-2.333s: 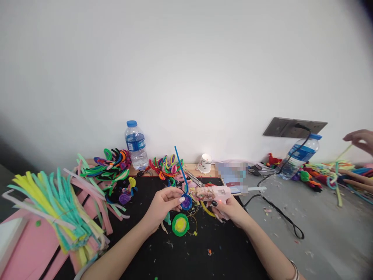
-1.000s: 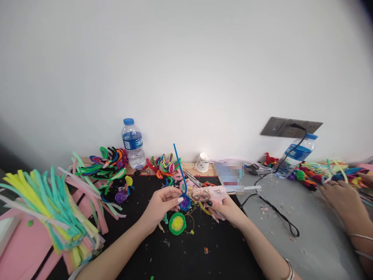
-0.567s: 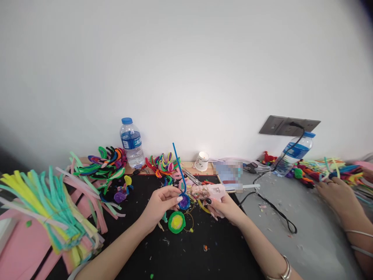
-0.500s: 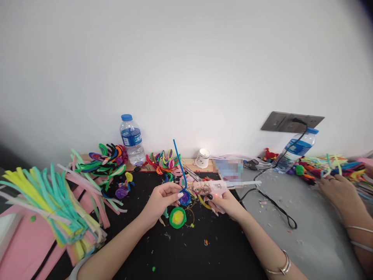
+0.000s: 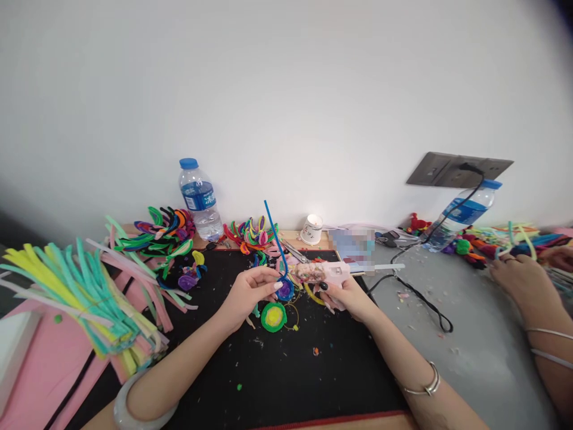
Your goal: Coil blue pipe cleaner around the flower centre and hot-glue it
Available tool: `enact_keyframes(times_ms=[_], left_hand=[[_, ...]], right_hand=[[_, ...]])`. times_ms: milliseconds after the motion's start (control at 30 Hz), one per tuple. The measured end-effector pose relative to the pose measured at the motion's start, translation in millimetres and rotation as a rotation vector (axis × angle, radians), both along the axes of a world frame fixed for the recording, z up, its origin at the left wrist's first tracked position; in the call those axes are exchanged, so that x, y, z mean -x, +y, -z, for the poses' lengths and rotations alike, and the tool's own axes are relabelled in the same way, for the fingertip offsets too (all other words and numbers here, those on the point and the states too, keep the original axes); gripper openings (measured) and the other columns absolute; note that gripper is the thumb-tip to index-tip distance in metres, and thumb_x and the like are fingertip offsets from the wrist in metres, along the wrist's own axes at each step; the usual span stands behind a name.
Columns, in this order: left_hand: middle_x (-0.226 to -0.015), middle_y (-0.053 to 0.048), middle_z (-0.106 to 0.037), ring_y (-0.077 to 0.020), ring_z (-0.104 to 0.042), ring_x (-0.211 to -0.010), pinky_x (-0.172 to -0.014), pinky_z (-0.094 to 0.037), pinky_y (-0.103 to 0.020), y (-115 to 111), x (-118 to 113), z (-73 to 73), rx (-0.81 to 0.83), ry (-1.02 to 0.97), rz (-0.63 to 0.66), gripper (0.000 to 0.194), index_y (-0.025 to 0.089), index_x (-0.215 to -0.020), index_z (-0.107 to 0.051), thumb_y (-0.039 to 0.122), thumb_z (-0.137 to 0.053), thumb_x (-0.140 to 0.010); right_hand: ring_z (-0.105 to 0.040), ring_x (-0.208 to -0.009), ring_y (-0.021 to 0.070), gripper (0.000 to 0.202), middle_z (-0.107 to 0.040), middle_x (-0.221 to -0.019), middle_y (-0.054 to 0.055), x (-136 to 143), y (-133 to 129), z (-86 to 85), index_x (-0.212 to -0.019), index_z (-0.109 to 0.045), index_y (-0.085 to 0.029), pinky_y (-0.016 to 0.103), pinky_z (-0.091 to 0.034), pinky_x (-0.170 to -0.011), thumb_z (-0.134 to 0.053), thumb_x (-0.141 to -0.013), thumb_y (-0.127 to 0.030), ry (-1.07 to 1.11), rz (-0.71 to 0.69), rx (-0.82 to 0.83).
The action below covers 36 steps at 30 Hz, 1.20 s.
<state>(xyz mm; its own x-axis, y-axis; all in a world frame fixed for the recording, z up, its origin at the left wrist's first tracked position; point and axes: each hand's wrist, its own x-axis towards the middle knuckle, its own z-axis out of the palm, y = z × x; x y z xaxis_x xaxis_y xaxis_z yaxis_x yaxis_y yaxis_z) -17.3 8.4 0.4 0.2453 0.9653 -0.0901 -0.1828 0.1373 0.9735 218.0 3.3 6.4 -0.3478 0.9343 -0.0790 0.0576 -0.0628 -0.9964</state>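
Note:
My left hand (image 5: 259, 288) pinches a blue pipe cleaner (image 5: 274, 230), whose lower end is coiled into a disc with a purple middle (image 5: 285, 289). The free end sticks up and leans left. In my right hand (image 5: 342, 294) is a pink glue gun (image 5: 320, 272), fingers wrapped round its handle, a pale glue stick (image 5: 388, 267) jutting from the back. The gun's nose points left, close to the blue coil; whether it touches I cannot tell. Just below lies a green and yellow coiled disc (image 5: 273, 316) on the black mat (image 5: 286, 370), beside a thin ring.
Bundled pipe cleaners (image 5: 85, 292) lie at left, near a water bottle (image 5: 199, 200). Scissors (image 5: 295, 252), a paper cup (image 5: 312, 230) and a second bottle (image 5: 463, 215) stand or lie along the wall. A black cable (image 5: 432, 307) loops at right, near another person's hand (image 5: 521, 283).
The camera view has tilted slightly down, so things sit higher in the picture. My hands keep their holds on the blue pipe cleaner and the glue gun.

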Motion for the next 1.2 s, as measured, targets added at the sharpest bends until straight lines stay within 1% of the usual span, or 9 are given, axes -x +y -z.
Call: enact_keyframes(times_ms=[133,233,333,533,633,767,900,1100,1200], left_hand=[[-0.065,0.001,-0.066,-0.0105,-0.059,-0.053,-0.052,-0.05,-0.021,-0.1,0.1,-1.3,-0.007,0.002,0.002,0.02,0.016,-0.081,-0.067,0.026,-0.073,-0.065],[-0.067,0.001,-0.066,-0.0102,-0.06,-0.054,-0.052,-0.05,-0.02,0.2,0.4,-0.6,-0.011,-0.001,-0.003,0.02,0.016,-0.081,-0.067,0.026,-0.073,-0.065],[-0.068,0.001,-0.066,-0.0096,-0.06,-0.055,-0.052,-0.05,-0.02,0.5,0.9,0.7,-0.014,-0.005,-0.014,0.019,0.016,-0.082,-0.066,0.025,-0.072,-0.066],[-0.068,0.002,-0.064,-0.0095,-0.059,-0.054,-0.052,-0.05,-0.02,0.6,0.8,0.6,-0.018,0.001,-0.038,0.019,0.016,-0.081,-0.066,0.025,-0.073,-0.066],[-0.068,0.001,-0.065,-0.0104,-0.059,-0.054,-0.052,-0.051,-0.021,0.5,0.5,-0.1,-0.012,0.007,-0.041,0.021,0.016,-0.081,-0.066,0.026,-0.073,-0.065],[-0.068,0.001,-0.064,-0.0111,-0.059,-0.054,-0.053,-0.051,-0.022,0.3,0.2,-0.2,-0.016,0.009,-0.044,0.022,0.016,-0.082,-0.066,0.027,-0.073,-0.065],[-0.068,0.0,-0.065,-0.0121,-0.059,-0.054,-0.053,-0.051,-0.024,0.7,-0.2,0.1,-0.021,0.031,-0.058,0.023,0.016,-0.081,-0.066,0.029,-0.073,-0.064],[-0.067,0.001,-0.064,-0.0107,-0.058,-0.053,-0.052,-0.05,-0.023,1.2,0.7,-1.2,-0.022,0.003,-0.061,0.022,0.016,-0.08,-0.067,0.028,-0.074,-0.063],[-0.068,0.001,-0.065,-0.011,-0.059,-0.053,-0.052,-0.05,-0.023,0.7,1.1,-2.4,-0.016,-0.002,-0.071,0.023,0.016,-0.081,-0.067,0.029,-0.074,-0.063]], right_hand=[[-0.033,-0.031,0.0051,0.039,-0.047,-0.042,-0.007,-0.7,0.1,0.4,-0.08,-0.053,-0.015,0.018,-0.025,-0.032,-0.062,-0.072,-0.052,0.006,0.004,0.001],[-0.034,-0.031,0.0046,0.036,-0.049,-0.043,-0.006,-2.6,0.3,1.5,-0.079,-0.054,-0.014,0.018,-0.025,-0.032,-0.061,-0.074,-0.049,0.019,-0.013,0.009],[-0.035,-0.032,0.0048,0.035,-0.051,-0.046,-0.005,-4.2,0.4,3.5,-0.083,-0.053,-0.015,0.018,-0.026,-0.032,-0.062,-0.074,-0.047,0.034,-0.022,0.019],[-0.036,-0.035,0.0057,0.038,-0.053,-0.053,-0.005,-5.5,0.2,7.0,-0.092,-0.05,-0.017,0.019,-0.032,-0.034,-0.064,-0.072,-0.046,0.06,-0.03,0.043],[-0.037,-0.034,0.006,0.039,-0.052,-0.052,-0.005,-5.7,-0.2,6.9,-0.095,-0.049,-0.017,0.018,-0.031,-0.033,-0.064,-0.072,-0.045,0.055,-0.026,0.039],[-0.033,-0.033,0.0052,0.037,-0.05,-0.048,-0.007,-5.7,-0.5,6.0,-0.095,-0.048,-0.017,0.018,-0.03,-0.033,-0.062,-0.075,-0.044,0.052,-0.043,0.042],[-0.035,-0.034,0.0053,0.037,-0.051,-0.049,-0.006,-5.9,-0.2,6.6,-0.093,-0.048,-0.017,0.018,-0.028,-0.033,-0.063,-0.075,-0.044,0.052,-0.041,0.05],[-0.035,-0.034,0.0043,0.038,-0.054,-0.055,-0.005,-4.8,-0.4,4.4,-0.091,-0.048,-0.017,0.018,-0.027,-0.033,-0.066,-0.072,-0.044,0.077,-0.029,0.051],[-0.033,-0.033,0.0048,0.036,-0.05,-0.048,-0.007,-4.3,-0.9,2.5,-0.09,-0.049,-0.017,0.018,-0.026,-0.033,-0.064,-0.073,-0.045,0.063,-0.039,0.05]])
